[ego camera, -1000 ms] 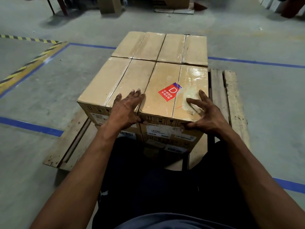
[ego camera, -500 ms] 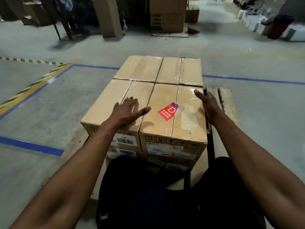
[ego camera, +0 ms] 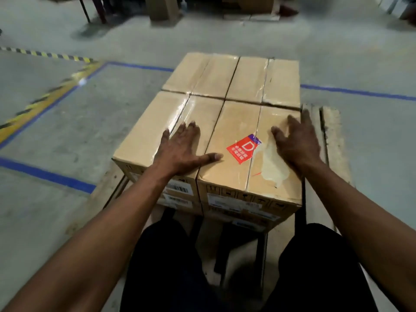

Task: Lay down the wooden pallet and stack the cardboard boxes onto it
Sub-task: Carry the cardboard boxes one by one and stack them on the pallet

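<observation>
A wooden pallet (ego camera: 332, 140) lies flat on the concrete floor with taped cardboard boxes stacked on it in at least two layers. The near right box (ego camera: 234, 122) carries a red sticker (ego camera: 244, 149) with a white D. Flat on top of the near left box (ego camera: 148, 136) rests my left hand (ego camera: 180, 152), fingers spread and thumb reaching onto the right box. My right hand (ego camera: 297, 143) lies flat on the right box near its right edge, fingers straight. Two more top boxes (ego camera: 229, 75) sit behind these.
Blue floor tape (ego camera: 47, 175) marks a bay around the pallet, with yellow-black hazard tape (ego camera: 42, 102) at left. More cardboard boxes (ego camera: 161, 7) and metal legs (ego camera: 86, 10) stand at the far back. My dark trousers (ego camera: 171, 266) fill the bottom of the view.
My right hand moved from the box's right side edge onto its top. My left hand stays flat on the left box. The camera tilted down a little.
</observation>
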{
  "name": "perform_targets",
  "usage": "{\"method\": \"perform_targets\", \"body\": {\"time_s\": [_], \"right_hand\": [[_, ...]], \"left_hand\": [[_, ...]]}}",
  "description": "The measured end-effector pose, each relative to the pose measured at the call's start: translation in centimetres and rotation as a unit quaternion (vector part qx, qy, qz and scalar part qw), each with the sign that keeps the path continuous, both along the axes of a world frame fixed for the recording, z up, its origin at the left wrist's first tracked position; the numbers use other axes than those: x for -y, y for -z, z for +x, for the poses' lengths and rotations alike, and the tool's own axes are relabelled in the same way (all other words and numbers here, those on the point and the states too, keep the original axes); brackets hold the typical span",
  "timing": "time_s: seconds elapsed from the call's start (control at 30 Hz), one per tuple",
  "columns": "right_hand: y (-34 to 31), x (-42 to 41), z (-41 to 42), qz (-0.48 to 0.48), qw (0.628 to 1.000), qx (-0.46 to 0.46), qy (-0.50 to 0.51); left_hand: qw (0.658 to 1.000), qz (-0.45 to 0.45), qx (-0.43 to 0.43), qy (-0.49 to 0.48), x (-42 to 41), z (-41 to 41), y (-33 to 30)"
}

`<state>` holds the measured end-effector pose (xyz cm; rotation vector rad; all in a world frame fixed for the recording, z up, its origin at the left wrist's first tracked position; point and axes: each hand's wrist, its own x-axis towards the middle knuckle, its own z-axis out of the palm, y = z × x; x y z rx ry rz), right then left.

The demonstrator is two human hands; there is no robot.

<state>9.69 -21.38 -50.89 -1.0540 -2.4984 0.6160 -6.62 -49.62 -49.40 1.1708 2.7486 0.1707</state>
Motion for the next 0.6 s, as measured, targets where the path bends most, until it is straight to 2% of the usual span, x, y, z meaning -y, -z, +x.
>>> {"method": "perform_targets", "body": {"time_s": [0.07,0.2,0.27,0.33,0.37,0.43,0.47,0.53,0.6], "right_hand": [[-0.2,0.1,-0.7,0.078,0.993,0.074,-0.042],[-1.6,1.5,-0.3,0.11,0.983,0.14,-0.042],[-3.2,2.3,-0.8,0.12,0.974,0.188,-0.045],[-5.2,1.7,-1.6,0.082,0.963,0.25,-0.061],[-6.9,1.3,-1.9,0.048,0.958,0.272,-0.074],[-11.8,0.7,-2.4,-0.005,0.952,0.294,-0.089],[-14.6,0.7,-2.1,-0.011,0.955,0.278,-0.105],[-21.5,2.3,0.0,-0.02,0.961,0.24,-0.133],[-28.5,5.3,4.1,-0.086,0.951,0.251,-0.157]], "left_hand": [[1.0,0.002,0.006,-0.007,-0.2,-0.2,-0.2],[0.998,-0.042,0.044,-0.018,-0.9,0.3,-2.8],[0.993,-0.099,0.06,-0.037,-1.8,0.6,-4.7],[0.983,-0.149,0.106,-0.037,-2.6,1.0,-6.5],[0.975,-0.149,0.156,-0.044,-2.4,1.1,-8.0],[0.952,-0.084,0.277,-0.1,-0.8,0.6,-11.9],[0.943,-0.046,0.302,-0.133,0.8,0.2,-14.0],[0.941,-0.014,0.279,-0.191,4.6,0.0,-18.6],[0.938,-0.027,0.253,-0.235,8.7,1.7,-23.8]]}}
